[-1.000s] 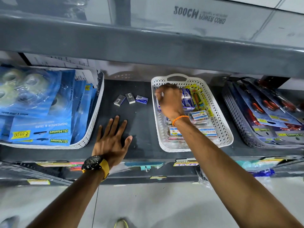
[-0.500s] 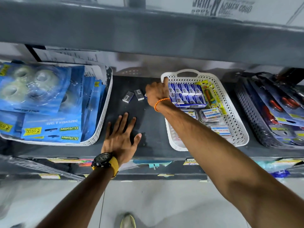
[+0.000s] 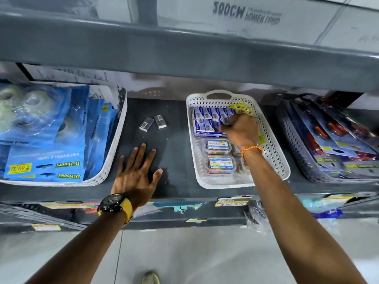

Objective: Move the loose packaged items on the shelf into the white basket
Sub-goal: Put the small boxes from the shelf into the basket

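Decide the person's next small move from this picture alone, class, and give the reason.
Probably the right hand, now closed over the blue boxes inside the white basket, should let go and reach left for the two small packs lying loose on the shelf. The left hand lies flat on the shelf, holding nothing. Whether the right hand holds an item cannot be told.

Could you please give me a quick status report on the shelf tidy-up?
Right hand closed, inside white basket, contents unseen. Left hand flat, open on shelf. Two small boxes loose on shelf. Nothing blocking.
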`<state>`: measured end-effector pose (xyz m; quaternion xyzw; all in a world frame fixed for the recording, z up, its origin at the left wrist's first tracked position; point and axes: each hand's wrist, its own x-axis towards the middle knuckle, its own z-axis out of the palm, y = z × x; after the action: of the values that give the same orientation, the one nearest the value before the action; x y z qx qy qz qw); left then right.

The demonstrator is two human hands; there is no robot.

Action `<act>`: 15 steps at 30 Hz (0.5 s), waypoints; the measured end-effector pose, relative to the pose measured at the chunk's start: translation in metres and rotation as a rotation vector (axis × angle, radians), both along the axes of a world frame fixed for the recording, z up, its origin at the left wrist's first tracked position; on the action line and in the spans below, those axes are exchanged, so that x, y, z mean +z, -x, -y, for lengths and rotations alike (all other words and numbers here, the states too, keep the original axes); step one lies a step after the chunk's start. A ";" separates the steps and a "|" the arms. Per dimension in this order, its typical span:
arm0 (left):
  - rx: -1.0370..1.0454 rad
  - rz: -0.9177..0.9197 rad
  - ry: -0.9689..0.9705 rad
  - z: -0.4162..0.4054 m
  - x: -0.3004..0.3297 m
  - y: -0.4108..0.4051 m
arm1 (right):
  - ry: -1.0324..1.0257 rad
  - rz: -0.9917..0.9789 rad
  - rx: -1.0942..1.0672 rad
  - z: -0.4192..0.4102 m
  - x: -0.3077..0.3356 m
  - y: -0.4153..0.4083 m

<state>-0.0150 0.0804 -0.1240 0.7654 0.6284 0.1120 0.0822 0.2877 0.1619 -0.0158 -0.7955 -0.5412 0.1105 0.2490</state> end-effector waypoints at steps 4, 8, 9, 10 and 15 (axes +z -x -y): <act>0.003 -0.033 0.007 0.000 -0.001 0.000 | 0.011 -0.019 0.004 -0.002 0.000 0.000; 0.002 -0.043 0.006 -0.001 -0.002 0.000 | 0.042 0.056 -0.012 -0.010 -0.002 0.002; 0.001 -0.046 0.008 -0.001 -0.001 0.000 | 0.049 0.061 -0.014 -0.012 -0.003 0.003; -0.001 -0.049 0.010 -0.001 -0.001 0.000 | 0.053 0.056 -0.013 -0.012 -0.005 0.004; 0.000 -0.049 0.019 0.000 0.000 0.000 | 0.029 0.060 0.064 -0.009 -0.010 0.013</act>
<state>-0.0149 0.0805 -0.1236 0.7670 0.6313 0.0870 0.0742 0.2750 0.1712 -0.0254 -0.7843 -0.5720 0.1023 0.2172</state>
